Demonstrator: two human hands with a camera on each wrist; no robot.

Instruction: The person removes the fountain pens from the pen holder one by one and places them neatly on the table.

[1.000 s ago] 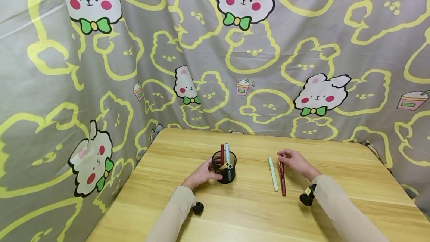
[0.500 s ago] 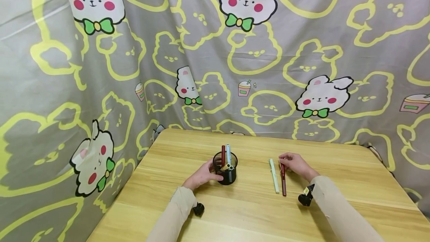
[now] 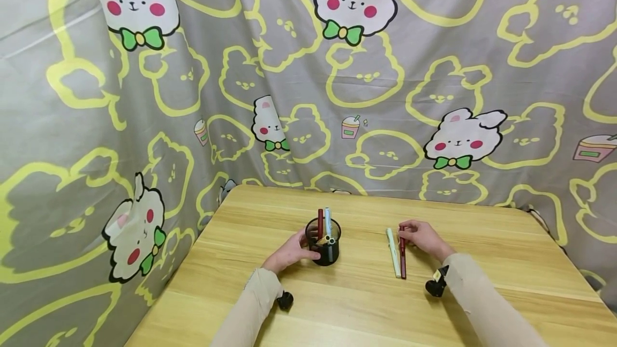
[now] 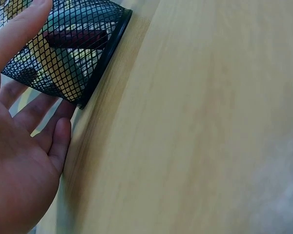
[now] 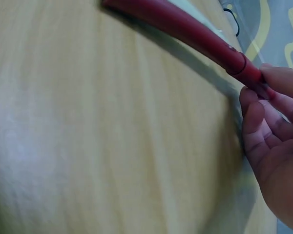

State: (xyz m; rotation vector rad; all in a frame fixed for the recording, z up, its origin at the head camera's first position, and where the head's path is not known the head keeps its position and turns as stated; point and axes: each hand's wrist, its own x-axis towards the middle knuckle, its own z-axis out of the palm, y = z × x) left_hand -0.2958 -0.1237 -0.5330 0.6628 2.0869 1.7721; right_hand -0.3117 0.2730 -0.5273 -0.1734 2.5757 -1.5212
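Nearing the cup gripped by the left hand, the red pen, pinched by the right hand, is brought close beside the green pen.

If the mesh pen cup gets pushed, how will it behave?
The mesh pen cup probably feels light for its size, its wall being open mesh. The blue pen rises above its rim, so a high push might tip it. The left hand gripping it should limit that.
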